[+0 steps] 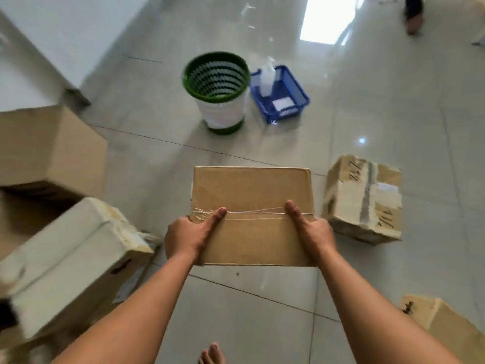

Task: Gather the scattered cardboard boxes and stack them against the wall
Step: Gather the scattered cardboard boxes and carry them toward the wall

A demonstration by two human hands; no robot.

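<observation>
I hold a flat brown cardboard box [252, 195], tied with thin string, above the tiled floor at mid frame. My left hand [190, 236] grips its left side, thumb on top. My right hand [312, 231] grips its right side, thumb on top as well. A worn, taped box [363, 199] lies on the floor just right of it. Another box [446, 327] sits at the lower right. On the left lie a large brown box [49, 151] and a pale battered box [68, 261], near the white wall [65, 30].
A green and white mesh bin [219, 93] stands ahead, with a blue plastic basket [282, 97] holding a white bottle beside it. Another person's foot [414, 19] shows at the top right. My bare toes [211, 354] are at the bottom edge. The floor is glossy tile.
</observation>
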